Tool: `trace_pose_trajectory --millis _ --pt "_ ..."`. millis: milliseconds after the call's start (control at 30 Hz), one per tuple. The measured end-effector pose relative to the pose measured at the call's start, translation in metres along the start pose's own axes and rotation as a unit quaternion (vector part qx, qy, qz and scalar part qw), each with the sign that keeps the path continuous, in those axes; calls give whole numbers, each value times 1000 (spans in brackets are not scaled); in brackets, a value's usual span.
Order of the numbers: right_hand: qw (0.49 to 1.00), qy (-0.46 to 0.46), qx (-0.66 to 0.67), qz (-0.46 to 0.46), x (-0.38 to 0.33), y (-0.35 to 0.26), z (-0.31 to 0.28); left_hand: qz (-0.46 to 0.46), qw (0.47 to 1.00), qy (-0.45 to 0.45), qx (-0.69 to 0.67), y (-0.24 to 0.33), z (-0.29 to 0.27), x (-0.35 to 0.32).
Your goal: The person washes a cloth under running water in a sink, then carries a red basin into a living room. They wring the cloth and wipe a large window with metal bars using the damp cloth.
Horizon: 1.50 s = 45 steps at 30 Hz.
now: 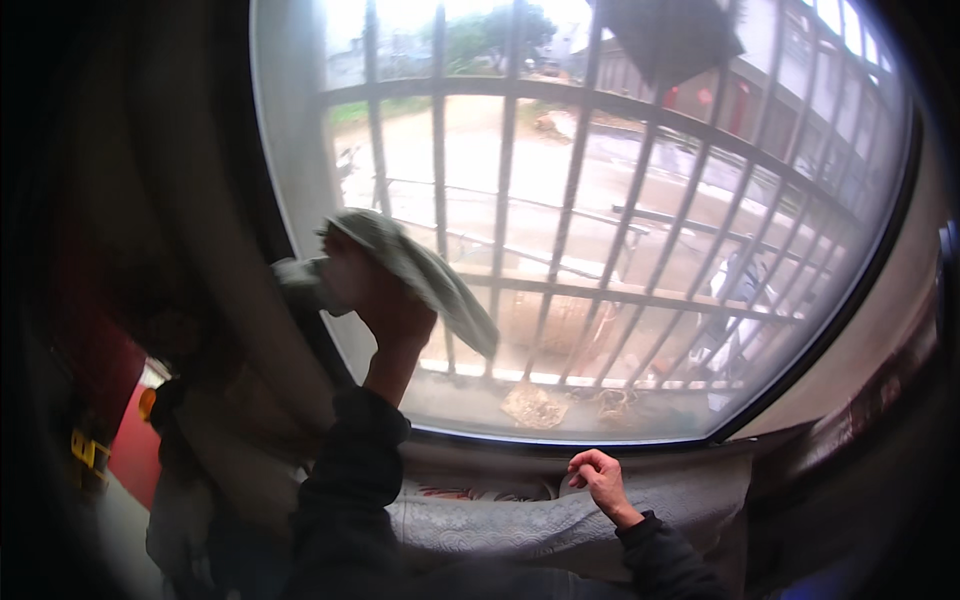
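My left hand (375,290) is raised at the left side of a large window (560,230), its fingers closed on a pale grey-green cloth (435,275). One end of the cloth hangs down to the right in front of the glass. Another end shows by the window's dark left frame (325,350). Whether the cloth presses on the pane or the frame, I cannot tell. Lower and to the right, my right hand (600,480) hovers below the sill with its fingers curled in and nothing visible in them. Dark sleeves cover both forearms.
A white patterned cover (480,525) lies beneath the window. Metal bars (510,170) stand outside the glass, with a yard beyond. On the dark left side are a red panel (135,450) and a yellow object (90,452). A dark fold of fabric (880,400) hangs at right.
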State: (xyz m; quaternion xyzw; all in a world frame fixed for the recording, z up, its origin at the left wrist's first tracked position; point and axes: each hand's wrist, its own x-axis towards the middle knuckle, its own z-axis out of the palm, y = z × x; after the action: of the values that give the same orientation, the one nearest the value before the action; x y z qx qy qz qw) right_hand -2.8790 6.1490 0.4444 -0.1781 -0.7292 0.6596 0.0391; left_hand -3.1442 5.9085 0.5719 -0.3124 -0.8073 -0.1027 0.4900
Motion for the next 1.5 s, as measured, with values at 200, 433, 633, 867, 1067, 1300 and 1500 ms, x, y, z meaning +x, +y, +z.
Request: trace_pose_trajectory --millis 200,433,633,867,1067,1300,1500 --pt "955 13 61 -290 7 -79 2 44 990 -16 -135 112 8 71" --pt "937 142 231 -220 50 -136 -2 214 874 -146 -411 159 -2 53" --pt "875 202 249 -363 26 -171 -60 242 960 122 -75 110 -67 190" --pt "888 200 224 -348 20 -154 -80 30 932 345 -102 119 -112 328" --pt "828 354 236 -366 41 -123 -116 211 949 197 -126 232 -53 236" --pt "754 571 91 -312 97 -39 -211 328 925 -114 -151 192 22 24" --pt "742 613 -1 -269 174 -27 -237 33 997 -12 74 22 16 -55"
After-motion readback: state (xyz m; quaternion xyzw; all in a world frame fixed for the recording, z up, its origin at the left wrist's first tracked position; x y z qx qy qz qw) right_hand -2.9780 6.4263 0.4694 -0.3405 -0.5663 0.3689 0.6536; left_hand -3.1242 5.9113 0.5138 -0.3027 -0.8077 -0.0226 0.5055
